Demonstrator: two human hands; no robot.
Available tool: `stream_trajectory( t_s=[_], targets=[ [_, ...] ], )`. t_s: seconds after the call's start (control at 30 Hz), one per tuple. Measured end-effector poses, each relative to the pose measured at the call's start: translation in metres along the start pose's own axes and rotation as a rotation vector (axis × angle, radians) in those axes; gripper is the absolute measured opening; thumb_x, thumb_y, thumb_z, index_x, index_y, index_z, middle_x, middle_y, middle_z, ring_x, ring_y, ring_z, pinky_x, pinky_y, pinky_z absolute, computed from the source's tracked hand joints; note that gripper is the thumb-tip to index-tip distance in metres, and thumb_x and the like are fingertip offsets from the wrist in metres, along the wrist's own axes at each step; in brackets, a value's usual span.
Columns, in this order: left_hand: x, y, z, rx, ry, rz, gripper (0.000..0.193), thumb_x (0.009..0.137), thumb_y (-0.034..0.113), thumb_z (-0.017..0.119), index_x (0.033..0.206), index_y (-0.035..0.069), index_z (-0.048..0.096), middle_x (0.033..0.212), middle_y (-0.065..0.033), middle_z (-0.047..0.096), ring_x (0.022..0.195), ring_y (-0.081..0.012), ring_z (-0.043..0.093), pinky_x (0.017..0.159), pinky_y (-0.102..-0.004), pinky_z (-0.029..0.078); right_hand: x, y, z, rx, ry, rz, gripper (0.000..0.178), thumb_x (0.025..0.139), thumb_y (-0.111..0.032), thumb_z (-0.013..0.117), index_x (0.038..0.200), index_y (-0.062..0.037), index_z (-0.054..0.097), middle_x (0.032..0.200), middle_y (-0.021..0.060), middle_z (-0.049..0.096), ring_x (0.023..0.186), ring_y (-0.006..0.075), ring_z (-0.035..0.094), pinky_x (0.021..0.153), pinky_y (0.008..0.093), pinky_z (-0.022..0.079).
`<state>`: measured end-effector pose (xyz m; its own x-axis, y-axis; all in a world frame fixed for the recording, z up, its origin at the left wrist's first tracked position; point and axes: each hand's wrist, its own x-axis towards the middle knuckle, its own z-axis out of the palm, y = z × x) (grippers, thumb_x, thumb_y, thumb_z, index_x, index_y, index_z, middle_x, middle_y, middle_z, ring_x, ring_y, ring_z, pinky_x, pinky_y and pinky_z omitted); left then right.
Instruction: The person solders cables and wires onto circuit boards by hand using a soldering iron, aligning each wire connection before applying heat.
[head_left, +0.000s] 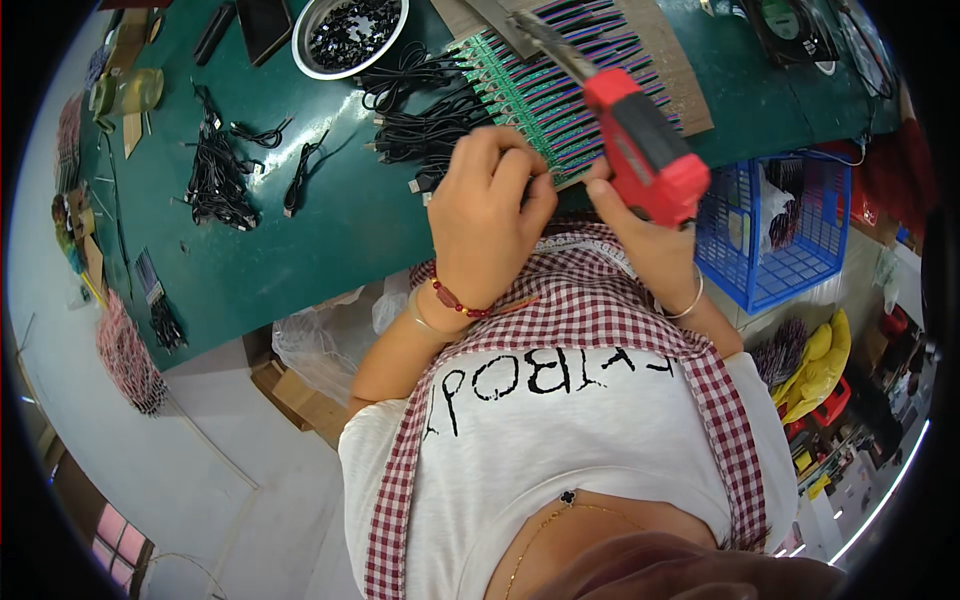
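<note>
My left hand (490, 205) rests with curled fingers on the near edge of a brown board (665, 55) that carries a row of small green circuit pieces with coloured wires (530, 85). Its fingertips pinch at the near end of that row. My right hand (640, 235) grips the red handle of a cutting tool (640, 145), whose metal jaws (545, 40) lie across the row of wires. Black cables (420, 125) run out from the green pieces to the left.
The green worktable (330, 220) holds a metal bowl of small black parts (350, 30), bundles of black cables (215, 175) and a yellowish cup (135, 95). A blue plastic basket (790, 235) stands at the right, cardboard boxes (300, 395) below the table edge.
</note>
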<state>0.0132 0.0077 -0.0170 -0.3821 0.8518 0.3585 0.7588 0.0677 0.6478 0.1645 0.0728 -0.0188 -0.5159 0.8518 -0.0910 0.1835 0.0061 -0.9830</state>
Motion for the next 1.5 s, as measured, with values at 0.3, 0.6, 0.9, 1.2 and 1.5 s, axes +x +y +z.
stream_trajectory(
  t_s=[0.3,0.6,0.9,1.2,1.5],
  targets=[
    [-0.006,-0.013,0.003,0.102,-0.029,-0.032,0.012,0.066,0.004,0.066,0.07,0.007,0.055,0.109,-0.0075,0.059,0.088,-0.0231,0.06,0.057,-0.0305,0.048,-0.042,0.014,-0.058,0.155,-0.016,0.15,0.035,0.088,-0.012,0.055,0.118,0.0028,0.046,0.069,0.0063,0.051,0.056,0.0103,0.043,0.055,0.0245,0.038],
    [-0.004,-0.014,0.01,0.118,-0.006,-0.057,0.014,0.066,0.004,0.066,0.069,0.005,0.052,0.107,-0.0078,0.06,0.085,-0.0248,0.061,0.057,-0.032,0.049,-0.079,0.041,-0.084,0.07,-0.084,0.188,0.018,0.083,-0.01,0.062,0.096,0.0009,0.059,0.075,0.0037,0.055,0.064,0.0127,0.052,0.059,0.0258,0.043],
    [-0.001,-0.013,0.01,0.079,-0.022,-0.081,0.015,0.063,0.001,0.064,0.066,0.003,0.049,0.104,-0.0107,0.058,0.081,-0.0258,0.059,0.06,-0.033,0.05,-0.079,0.044,-0.081,-0.061,-0.07,0.124,0.018,0.075,-0.012,0.067,0.087,0.0002,0.062,0.078,0.0091,0.058,0.067,0.019,0.056,0.059,0.0286,0.043],
    [0.0,-0.016,0.012,0.102,0.03,-0.061,0.016,0.066,0.003,0.066,0.066,0.004,0.05,0.104,-0.0062,0.061,0.065,-0.0199,0.06,0.05,-0.0296,0.047,-0.076,0.051,-0.088,-0.388,-0.2,0.028,0.019,0.069,-0.009,0.068,0.086,-0.0037,0.063,0.078,0.0105,0.058,0.064,0.0251,0.057,0.055,0.0325,0.042],
    [0.0,-0.013,0.01,0.09,-0.021,-0.083,0.015,0.063,0.0,0.063,0.067,0.002,0.048,0.103,-0.0116,0.058,0.08,-0.0266,0.059,0.06,-0.0332,0.05,-0.075,0.044,-0.082,-0.174,-0.07,0.055,0.02,0.071,-0.01,0.069,0.089,-0.0018,0.064,0.08,0.0108,0.061,0.069,0.0239,0.06,0.061,0.0316,0.046]
  ],
)
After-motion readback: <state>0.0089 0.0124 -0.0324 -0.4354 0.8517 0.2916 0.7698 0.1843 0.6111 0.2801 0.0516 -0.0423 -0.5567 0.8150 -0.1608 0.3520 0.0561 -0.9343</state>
